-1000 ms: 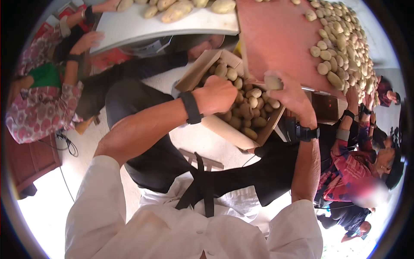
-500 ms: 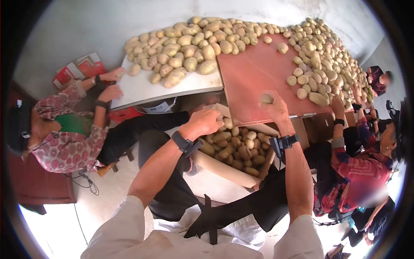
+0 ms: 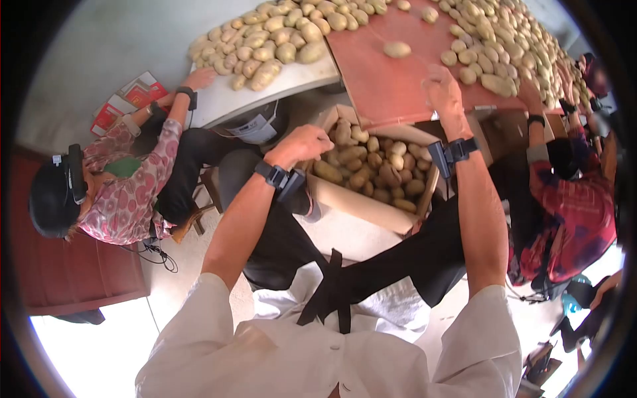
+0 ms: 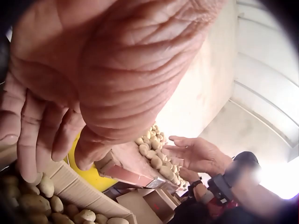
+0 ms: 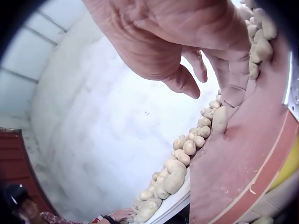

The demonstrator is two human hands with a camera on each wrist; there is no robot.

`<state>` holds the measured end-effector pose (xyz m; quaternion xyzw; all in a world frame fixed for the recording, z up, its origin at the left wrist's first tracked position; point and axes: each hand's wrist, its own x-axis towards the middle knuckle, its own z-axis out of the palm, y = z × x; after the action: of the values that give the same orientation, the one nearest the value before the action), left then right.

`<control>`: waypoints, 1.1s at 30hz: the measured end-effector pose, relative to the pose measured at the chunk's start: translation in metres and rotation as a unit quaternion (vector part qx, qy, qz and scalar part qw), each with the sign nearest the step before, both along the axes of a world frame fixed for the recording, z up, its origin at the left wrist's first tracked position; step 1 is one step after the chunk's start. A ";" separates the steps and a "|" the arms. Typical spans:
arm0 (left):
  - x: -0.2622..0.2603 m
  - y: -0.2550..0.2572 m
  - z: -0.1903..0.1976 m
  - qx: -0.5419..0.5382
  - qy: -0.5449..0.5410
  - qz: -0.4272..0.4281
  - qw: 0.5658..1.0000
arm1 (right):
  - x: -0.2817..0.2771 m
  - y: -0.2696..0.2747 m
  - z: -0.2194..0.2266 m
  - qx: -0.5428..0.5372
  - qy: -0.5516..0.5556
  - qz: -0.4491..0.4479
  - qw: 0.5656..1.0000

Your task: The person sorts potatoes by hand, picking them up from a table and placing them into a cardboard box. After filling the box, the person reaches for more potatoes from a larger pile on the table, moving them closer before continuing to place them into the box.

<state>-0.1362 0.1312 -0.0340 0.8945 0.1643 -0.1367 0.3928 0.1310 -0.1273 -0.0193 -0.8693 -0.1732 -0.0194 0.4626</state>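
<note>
My left hand (image 3: 302, 144) is just past the left side of a cardboard box (image 3: 358, 202) of potatoes (image 3: 388, 176); in the left wrist view its fingers (image 4: 44, 126) hang loosely bent, holding nothing. Over the red board (image 3: 378, 86) is my right hand (image 3: 443, 96), empty, its thumb and fingers apart in the right wrist view. A single oval potato (image 3: 397, 49) lies on the board, a short way beyond that hand, apart from the heaps.
Potatoes are heaped on the white tabletop (image 3: 225, 109) and along the board's right side. One person (image 3: 126, 192) sits at the left, another (image 3: 570, 212) at the right. A bucket (image 3: 255, 126) stands under the white table.
My right hand has let go of the potato it held, which now rests on the red board. The left hand has shifted left, away from the potatoes in the box.
</note>
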 end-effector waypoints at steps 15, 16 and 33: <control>0.043 -0.011 -0.052 0.122 0.137 -0.127 0.975 | -0.069 -0.109 0.017 0.137 0.110 -0.019 0.984; 0.046 -0.013 -0.056 0.149 0.161 -0.151 0.964 | -0.070 -0.112 0.006 0.143 0.143 0.019 0.979; 0.085 -0.042 -0.146 0.155 0.067 -0.084 0.982 | -0.154 -0.001 -0.180 -0.325 0.181 0.122 0.920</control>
<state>-0.0516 0.0891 -0.1796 0.9440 0.1340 -0.2013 0.2243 -0.0228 -0.1282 -0.1994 -0.9326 -0.1878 0.2526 0.1765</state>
